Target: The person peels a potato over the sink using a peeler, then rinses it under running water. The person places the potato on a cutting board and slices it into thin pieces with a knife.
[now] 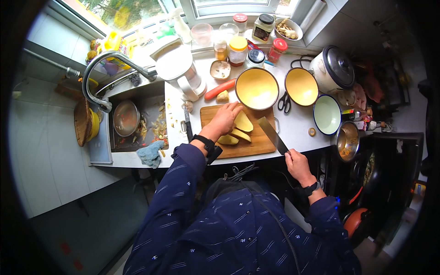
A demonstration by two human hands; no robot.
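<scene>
My right hand (296, 163) grips the handle of a kitchen knife (271, 134), whose broad blade slants over the right part of a wooden cutting board (261, 147). My left hand (225, 118) rests at the upper left of the board, its fingers against a large peeled yellow piece, apparently potato (244, 122). Two more cut yellow pieces (228, 140) lie below it, near my left wrist. Whether the left fingers grip the piece cannot be told. Beyond the board are a carrot (220, 89), a small chunk, apparently ginger (223, 96), and a large yellow bowl (257, 88).
Left of the board lie a peeler (187, 120) and a sink (151, 90) with scraps and a metal bowl (126, 118). Black scissors (284, 103), a smaller yellow bowl (301, 86), a white bowl (327, 114) and a rice cooker (331, 68) stand right. Jars line the back.
</scene>
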